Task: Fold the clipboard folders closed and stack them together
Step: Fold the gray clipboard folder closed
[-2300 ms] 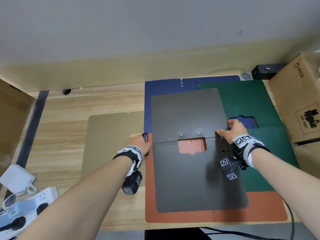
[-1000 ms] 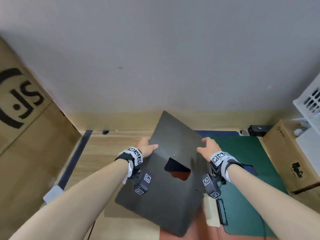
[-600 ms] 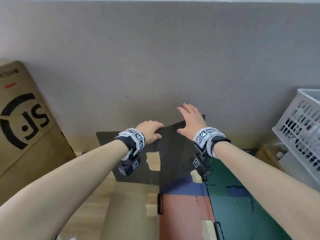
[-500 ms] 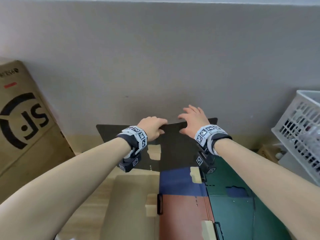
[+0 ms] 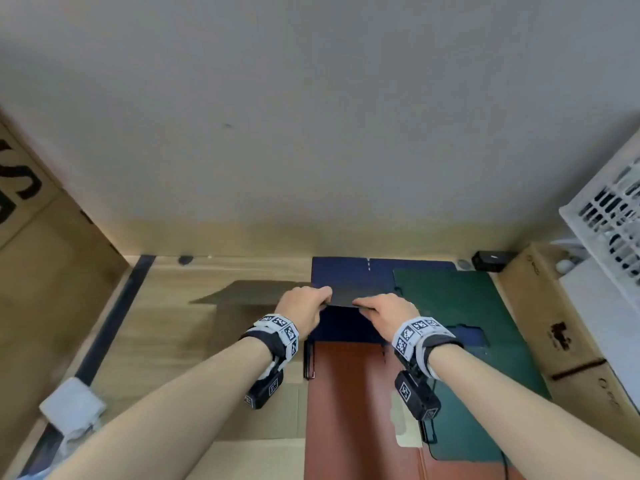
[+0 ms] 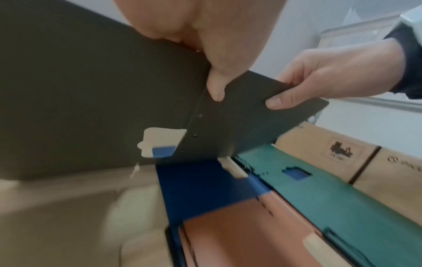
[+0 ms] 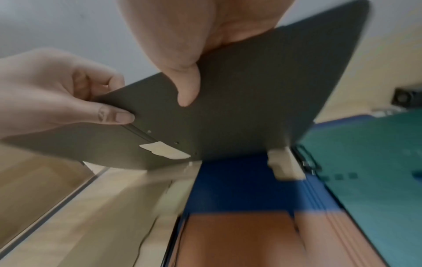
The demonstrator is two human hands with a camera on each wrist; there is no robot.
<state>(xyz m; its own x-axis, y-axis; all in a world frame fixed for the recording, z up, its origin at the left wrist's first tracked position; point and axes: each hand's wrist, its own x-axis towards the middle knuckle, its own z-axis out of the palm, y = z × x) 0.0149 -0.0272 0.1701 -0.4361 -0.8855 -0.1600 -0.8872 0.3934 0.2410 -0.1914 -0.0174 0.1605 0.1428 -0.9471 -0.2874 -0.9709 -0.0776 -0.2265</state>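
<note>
both hands hold the dark grey clipboard folder (image 5: 346,292) in the air at frame centre, seen nearly edge-on from the head view, above the far part of the folders lying on the wooden desk (image 5: 166,327). left hand (image 5: 304,308) pinches the near edge, thumb under, fingers curled over the top; right hand (image 5: 388,311) just beside it, pinching the same edge the same way. from the left wrist view the grey folder (image 6: 91,86) is part-bent along its spine, a cutout window low in it. flat below: navy folder (image 5: 349,271) at upper centre, green folder (image 5: 467,306) to its right overlapping it, rust-brown folder (image 5: 349,403) at lower centre on the navy one, tan folder (image 5: 242,424) at lower left. cardboard boxes (image 5: 568,327) at right edge, white slotted basket (image 5: 613,216) above them, white charger (image 5: 72,407) at lower left.
</note>
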